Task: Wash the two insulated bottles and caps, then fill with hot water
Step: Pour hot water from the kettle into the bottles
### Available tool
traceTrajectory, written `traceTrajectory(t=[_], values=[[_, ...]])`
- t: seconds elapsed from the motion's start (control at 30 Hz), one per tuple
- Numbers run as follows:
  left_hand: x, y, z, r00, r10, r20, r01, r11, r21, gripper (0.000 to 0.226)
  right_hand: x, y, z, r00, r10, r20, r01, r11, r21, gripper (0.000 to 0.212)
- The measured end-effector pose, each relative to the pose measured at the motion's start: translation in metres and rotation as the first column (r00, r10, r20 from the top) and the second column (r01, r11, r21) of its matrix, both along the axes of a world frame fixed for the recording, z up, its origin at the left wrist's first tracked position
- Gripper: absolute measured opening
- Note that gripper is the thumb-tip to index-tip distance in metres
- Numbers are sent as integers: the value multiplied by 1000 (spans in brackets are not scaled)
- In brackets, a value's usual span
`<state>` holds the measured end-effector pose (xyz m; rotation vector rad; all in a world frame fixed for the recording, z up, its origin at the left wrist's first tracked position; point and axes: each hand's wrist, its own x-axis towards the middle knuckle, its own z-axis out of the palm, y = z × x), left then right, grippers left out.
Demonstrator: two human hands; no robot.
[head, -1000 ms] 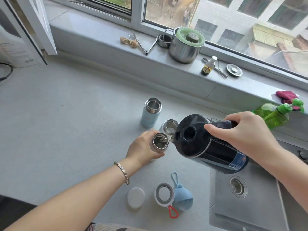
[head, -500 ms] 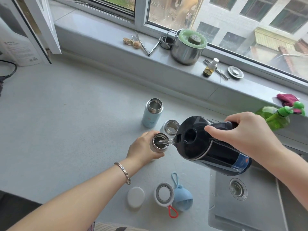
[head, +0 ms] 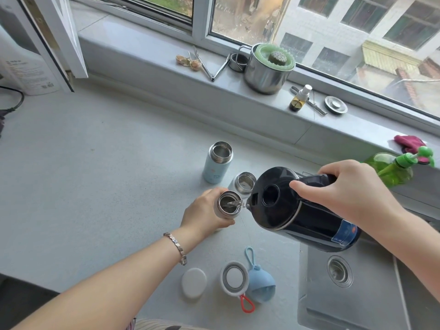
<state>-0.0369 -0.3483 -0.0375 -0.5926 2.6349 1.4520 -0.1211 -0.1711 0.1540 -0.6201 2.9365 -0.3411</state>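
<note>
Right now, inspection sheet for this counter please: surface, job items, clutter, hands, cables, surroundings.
Surface: grey countertop, steel sink at right.
Job's things: black kettle tilted, water streaming into the held bottle; white bottle and light blue bottle stand open behind; white cap, red-loop cap, blue cap lie nearer the person.
Clutter: windowsill holds steel pot, tongs, small spray bottle, metal sink stopper; green soap dispenser and pink cloth at right.
Hands: left hand grips the held bottle; right hand grips the kettle's handle.
Cables: black cable at left edge.
Surroundings: window, buildings beyond.
</note>
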Motion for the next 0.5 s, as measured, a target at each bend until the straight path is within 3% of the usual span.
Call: traceTrajectory(t=[0.5], values=[[1, 0, 4, 1000, -12, 8, 12, 1000, -12, 65, 0, -7, 4, 1000, 23, -6, -22, 997, 70, 51]])
